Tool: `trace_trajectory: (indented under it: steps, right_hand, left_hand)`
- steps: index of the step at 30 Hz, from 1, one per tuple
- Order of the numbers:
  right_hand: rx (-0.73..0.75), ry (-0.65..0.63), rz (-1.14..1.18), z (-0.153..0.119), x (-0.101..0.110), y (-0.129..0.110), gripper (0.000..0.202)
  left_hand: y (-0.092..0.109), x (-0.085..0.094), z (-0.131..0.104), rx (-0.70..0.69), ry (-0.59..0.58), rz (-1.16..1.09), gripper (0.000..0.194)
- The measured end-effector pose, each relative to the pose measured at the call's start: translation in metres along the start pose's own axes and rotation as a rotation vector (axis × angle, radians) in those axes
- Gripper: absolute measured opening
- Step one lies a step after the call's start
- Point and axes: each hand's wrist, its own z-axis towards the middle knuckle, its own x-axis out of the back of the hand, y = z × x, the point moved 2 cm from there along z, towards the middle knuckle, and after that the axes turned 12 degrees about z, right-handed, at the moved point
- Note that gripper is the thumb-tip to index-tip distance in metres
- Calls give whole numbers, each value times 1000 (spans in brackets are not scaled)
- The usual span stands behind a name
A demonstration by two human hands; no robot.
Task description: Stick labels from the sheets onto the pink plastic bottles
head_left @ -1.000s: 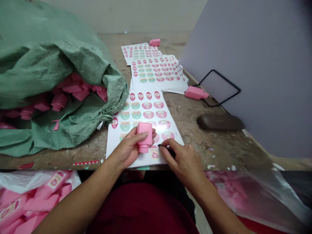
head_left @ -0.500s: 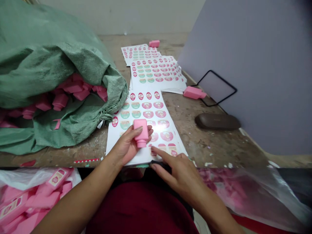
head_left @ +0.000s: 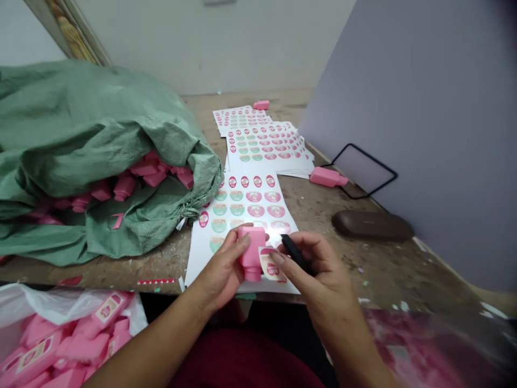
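Note:
My left hand (head_left: pixel 221 269) is closed around a small pink bottle (head_left: pixel 252 250), neck toward me, with its plain face up. Beside it my right hand (head_left: pixel 323 269) pinches a peeled sticker (head_left: pixel 270 263) with pink and cream print near the bottle's edge. A black slim tool (head_left: pixel 297 251) is also tucked in the fingers of that hand; its exact kind I cannot tell. Beneath both hands lies a sheet of stickers (head_left: pixel 197 248) with rows of pink and green labels.
More sticker sheets (head_left: pixel 262 141) lie farther back. On the left, a green sack (head_left: pixel 133 113) holds pink bottles. Labelled bottles (head_left: pixel 81 345) fill a white bag below it. A loose bottle (head_left: pixel 327 177), a wire frame (head_left: pixel 374 161) and a brown case (head_left: pixel 371 225) are at the right.
My right hand has lifted a sticker from the sheet and brought it up beside the bottle. The black tool now points upward in that hand. The view has tilted up slightly.

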Motion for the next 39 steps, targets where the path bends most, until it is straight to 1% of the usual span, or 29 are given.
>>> trace_trajectory:
  steps: [3,6,10,17,24,32,35,39]
  right_hand:
    - [9,15,102,2,-13,0,25]
    - [13,28,117,3,-18,2,24]
    - [31,41,81,4,-19,4,23]
    - [57,33,41,5,-20,6,22]
    - [27,29,38,5,-19,12,22]
    - [52,46,-36,5,-22,10,17]
    - [77,57,-64,5,-23,9,17]
    - [156,59,-161,2,-21,11,15]
  left_hand:
    - [-3,-5,-6,-8,21,-76,43]
    - [-5,-5,-9,-37,44,-90,41]
    - [-5,-4,-9,-60,36,-37,37]
    - [-3,-3,-9,-68,24,-13,39]
    - [-6,-1,-9,-69,32,12,40]
    - [-8,-3,-9,-69,37,47,36]
    - [-9,-5,-10,-80,48,57,40]
    - [-9,-6,-12,-65,57,98,51]
